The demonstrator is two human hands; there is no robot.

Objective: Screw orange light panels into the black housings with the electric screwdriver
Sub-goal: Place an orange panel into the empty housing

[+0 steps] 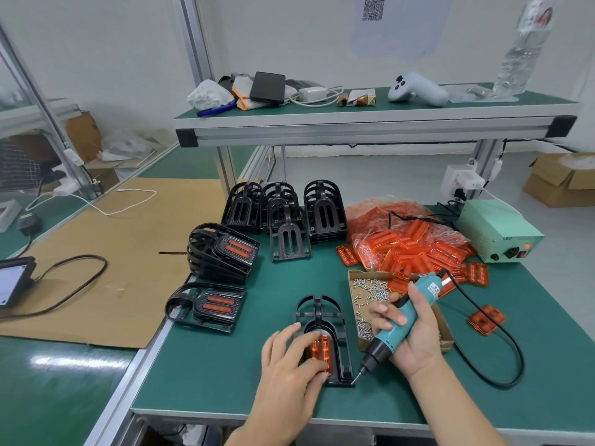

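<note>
The left hand is laid palm down, its fingers spread and nearly straight, with the forearm reaching in from below. The right hand is curled in a grip, thumb across the front, and is tilted so that the wrist is bent toward the left hand.

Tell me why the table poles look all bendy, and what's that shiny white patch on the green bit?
In the head view, the wide-angle lens bows straight things near the edges, like the aluminium post at left; the white patch is ceiling-light glare on the glossy green surface; the water bottle top right looks stretched and smeared, while the hands, left and right, and the screwdriver stay sharp.
</note>
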